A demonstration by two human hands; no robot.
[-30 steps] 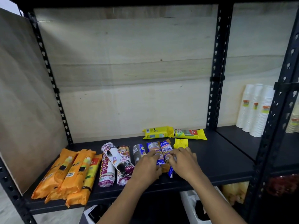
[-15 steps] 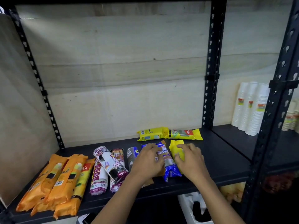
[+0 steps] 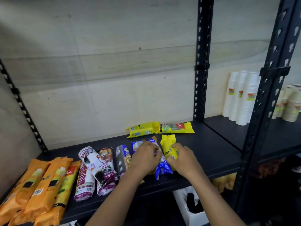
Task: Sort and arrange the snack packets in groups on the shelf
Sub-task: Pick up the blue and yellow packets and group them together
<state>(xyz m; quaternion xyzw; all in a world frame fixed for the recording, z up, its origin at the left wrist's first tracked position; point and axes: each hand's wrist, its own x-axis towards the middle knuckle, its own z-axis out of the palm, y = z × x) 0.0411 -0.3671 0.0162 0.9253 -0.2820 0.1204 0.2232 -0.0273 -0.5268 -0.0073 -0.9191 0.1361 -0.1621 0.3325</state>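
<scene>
Item: yellow packet (image 3: 168,145), middle of shelf (image 3: 211,152), touching blue packet (image 3: 163,169). Grip: right hand (image 3: 180,158) holds its lower half; left hand (image 3: 145,159) curls round the blue packet. Likely light, soft film, slippery, contents crushable. Best held mid-body, gently. 2 matching yellows (image 3: 160,128) lie behind.
</scene>
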